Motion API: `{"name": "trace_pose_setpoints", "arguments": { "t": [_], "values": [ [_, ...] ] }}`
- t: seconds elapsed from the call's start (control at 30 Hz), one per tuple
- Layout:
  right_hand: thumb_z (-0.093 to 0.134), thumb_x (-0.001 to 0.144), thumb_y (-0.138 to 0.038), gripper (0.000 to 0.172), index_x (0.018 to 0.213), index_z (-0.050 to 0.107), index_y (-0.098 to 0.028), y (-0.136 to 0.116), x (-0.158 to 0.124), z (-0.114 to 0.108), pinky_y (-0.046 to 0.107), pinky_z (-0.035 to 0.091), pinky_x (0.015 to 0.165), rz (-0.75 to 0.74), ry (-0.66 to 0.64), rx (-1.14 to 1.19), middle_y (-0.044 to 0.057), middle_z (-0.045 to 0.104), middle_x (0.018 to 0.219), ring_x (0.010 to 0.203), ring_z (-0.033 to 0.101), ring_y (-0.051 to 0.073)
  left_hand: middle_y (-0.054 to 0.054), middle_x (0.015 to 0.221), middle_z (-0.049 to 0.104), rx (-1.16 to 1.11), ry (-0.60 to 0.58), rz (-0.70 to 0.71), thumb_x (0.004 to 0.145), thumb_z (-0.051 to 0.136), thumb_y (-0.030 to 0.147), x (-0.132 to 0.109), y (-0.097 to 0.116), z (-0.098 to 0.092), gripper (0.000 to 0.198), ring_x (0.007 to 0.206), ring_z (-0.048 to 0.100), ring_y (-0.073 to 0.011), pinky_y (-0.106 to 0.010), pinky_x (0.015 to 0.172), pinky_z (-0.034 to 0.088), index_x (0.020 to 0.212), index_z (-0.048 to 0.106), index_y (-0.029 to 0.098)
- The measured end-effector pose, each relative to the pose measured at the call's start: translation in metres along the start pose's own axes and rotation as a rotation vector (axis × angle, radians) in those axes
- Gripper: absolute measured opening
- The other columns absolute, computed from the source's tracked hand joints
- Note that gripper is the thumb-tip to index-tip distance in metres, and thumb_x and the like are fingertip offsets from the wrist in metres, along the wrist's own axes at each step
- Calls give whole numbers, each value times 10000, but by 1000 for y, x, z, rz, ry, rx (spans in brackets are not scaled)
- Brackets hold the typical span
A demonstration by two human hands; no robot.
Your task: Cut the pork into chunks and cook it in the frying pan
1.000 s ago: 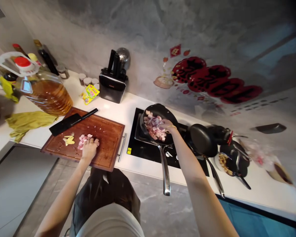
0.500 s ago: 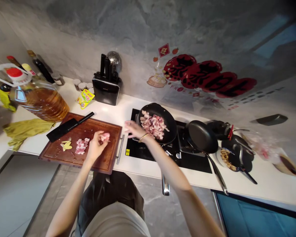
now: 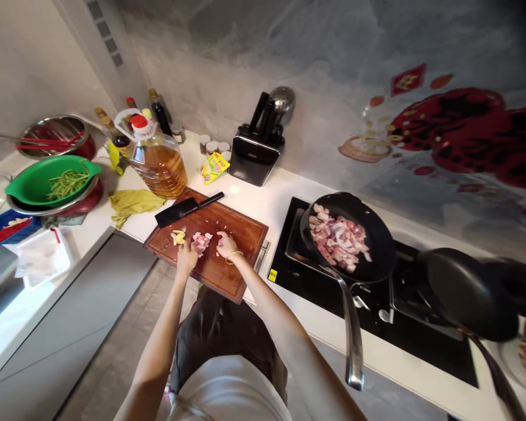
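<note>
On the wooden cutting board (image 3: 228, 275), my left hand (image 3: 186, 258) has its fingers closed at the near left edge of a small pile of raw meat pieces (image 3: 202, 240). Just right of that pile is my right hand (image 3: 228, 245), wearing a thin bracelet, its fingers curled round a pinkish bit of meat that is mostly hidden. Yellowish ginger slices (image 3: 178, 237) lie left of the pile. A black cleaver (image 3: 177, 211) rests across the board's far left corner. More cut meat (image 3: 339, 237) fills the left part of a black frying pan (image 3: 379, 251) on the hob.
Behind the board stand a large oil jug (image 3: 160, 166), a yellow packet (image 3: 213, 168) and a knife block (image 3: 255, 155). A yellow cloth (image 3: 134, 204) lies to the left, beyond it a green colander (image 3: 30, 181) with green beans. A second pan (image 3: 469, 292) sits on the right burner.
The view has swung left. My right hand has moved from beside the frying pan to the cutting board. My left hand, earlier raised with meat, is now down at the pile.
</note>
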State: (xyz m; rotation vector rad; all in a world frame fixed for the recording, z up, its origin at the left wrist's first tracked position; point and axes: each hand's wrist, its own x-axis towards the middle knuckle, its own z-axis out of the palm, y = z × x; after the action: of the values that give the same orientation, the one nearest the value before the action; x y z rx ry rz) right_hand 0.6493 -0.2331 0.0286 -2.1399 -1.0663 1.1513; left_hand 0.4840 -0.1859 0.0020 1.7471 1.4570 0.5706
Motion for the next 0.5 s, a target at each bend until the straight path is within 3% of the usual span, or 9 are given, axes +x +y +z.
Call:
{"name": "trace_pose_setpoints", "arguments": {
  "t": [0.1,0.17,0.23,0.37,0.5],
  "values": [
    [735,592,-127,785,1320,456,-216,-18,12,17,352,403,973,-65,-87,-128,100,496,1213,1145,490,244,-159,1086,660,-64,-62,-200,869,332,236,17,4,5,335,1075,592,-260,-435,952,433,1002,625,146],
    [835,479,-217,1025,1387,362,-269,-30,14,26,416,384,981,-134,-150,-322,116,386,1325,1224,393,306,-147,1042,679,-85,-111,-196,869,325,235,28,10,6,344,1006,622,-240,-397,916,463,954,642,131],
    [875,421,-263,1124,1397,320,-302,-41,13,33,483,371,973,-196,-174,-552,121,331,1366,1244,332,343,-127,1000,694,-101,-167,-189,866,347,246,32,13,3,332,950,638,-221,-362,885,482,921,655,134],
    [831,537,-292,794,1242,465,-295,-54,9,43,497,447,865,-232,-132,-697,100,394,1303,1174,374,323,-147,983,692,-63,-227,-194,867,394,303,19,9,-13,323,965,632,-261,-409,892,473,943,661,137],
    [802,593,-336,623,1149,530,-266,-52,9,49,411,522,714,-201,-116,-686,101,424,1266,1125,411,322,-119,1152,648,14,13,-156,857,438,317,1,-1,-24,323,1088,586,-257,-414,977,423,1082,628,184]
  ]
}}
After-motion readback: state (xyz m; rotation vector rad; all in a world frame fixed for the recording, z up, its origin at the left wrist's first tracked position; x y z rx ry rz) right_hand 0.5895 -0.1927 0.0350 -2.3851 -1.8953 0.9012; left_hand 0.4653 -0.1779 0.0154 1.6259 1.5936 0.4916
